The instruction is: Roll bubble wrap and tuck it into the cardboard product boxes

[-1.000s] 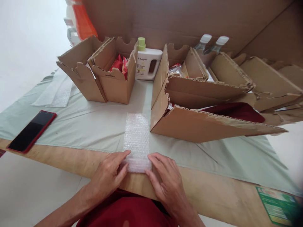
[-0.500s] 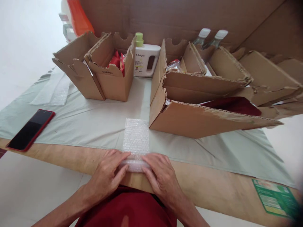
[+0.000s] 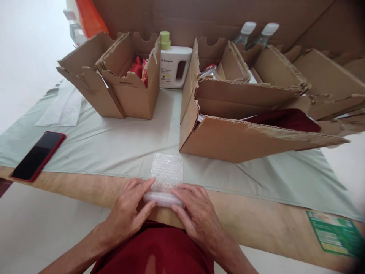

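Pale green cloth (image 3: 119, 148) is covering the tabletop; left hand (image 3: 128, 213) and right hand (image 3: 196, 217), fingers curled, are pinching the bubble wrap (image 3: 167, 179) roll, keeping it tight.

Table (image 3: 265, 228) bears cloth (image 3: 114, 148), boxes (image 3: 245, 140), phone (image 3: 37, 155).
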The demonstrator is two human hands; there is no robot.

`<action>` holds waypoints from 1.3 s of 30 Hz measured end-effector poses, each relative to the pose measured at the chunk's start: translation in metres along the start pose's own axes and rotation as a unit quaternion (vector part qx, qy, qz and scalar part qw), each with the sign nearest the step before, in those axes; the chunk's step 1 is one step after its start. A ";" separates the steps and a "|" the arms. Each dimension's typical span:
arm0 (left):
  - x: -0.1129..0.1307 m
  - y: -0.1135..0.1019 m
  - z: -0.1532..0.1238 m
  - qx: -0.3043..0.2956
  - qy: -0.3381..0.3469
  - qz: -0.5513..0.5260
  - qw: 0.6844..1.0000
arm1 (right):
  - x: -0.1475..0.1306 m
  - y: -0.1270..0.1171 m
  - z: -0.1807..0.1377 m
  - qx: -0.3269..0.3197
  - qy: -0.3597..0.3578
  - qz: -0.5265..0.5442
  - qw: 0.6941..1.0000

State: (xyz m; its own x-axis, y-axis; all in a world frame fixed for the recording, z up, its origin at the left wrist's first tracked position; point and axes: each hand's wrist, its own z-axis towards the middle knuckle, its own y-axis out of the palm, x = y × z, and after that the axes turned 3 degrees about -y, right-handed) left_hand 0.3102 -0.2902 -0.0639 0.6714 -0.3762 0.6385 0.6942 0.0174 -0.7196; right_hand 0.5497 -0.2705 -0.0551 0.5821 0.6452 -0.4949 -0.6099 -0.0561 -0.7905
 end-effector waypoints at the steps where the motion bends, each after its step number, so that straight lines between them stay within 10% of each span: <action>1: -0.002 0.002 0.004 0.009 -0.001 0.013 1.000 | 0.000 -0.001 -0.001 0.021 0.000 -0.023 0.999; 12: 0.001 -0.005 0.009 -0.010 0.052 0.014 0.999 | 0.004 0.006 0.008 -0.008 -0.015 0.011 1.000; 24: -0.006 0.002 0.017 0.060 -0.090 0.017 0.994 | 0.007 0.013 0.003 0.012 -0.031 -0.063 0.997; 28: 0.005 -0.006 -0.001 0.043 -0.278 -0.224 0.933 | 0.010 0.015 0.009 0.095 0.050 0.019 0.994; 33: 0.017 0.006 0.000 -0.007 -0.341 -0.464 0.817 | -0.006 0.010 0.004 0.051 0.093 0.159 0.982; 39: 0.031 0.019 0.007 -0.054 -0.313 -0.475 0.821 | -0.006 -0.003 -0.021 0.010 0.195 0.304 0.932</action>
State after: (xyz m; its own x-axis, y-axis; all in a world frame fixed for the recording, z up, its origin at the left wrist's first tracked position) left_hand 0.3459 -0.2953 -0.0558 -0.1349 0.3775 0.9161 0.9770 -0.1032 0.1864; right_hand 0.5591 -0.2901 -0.0568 0.2746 0.1714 -0.9462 -0.8984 -0.3049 -0.3160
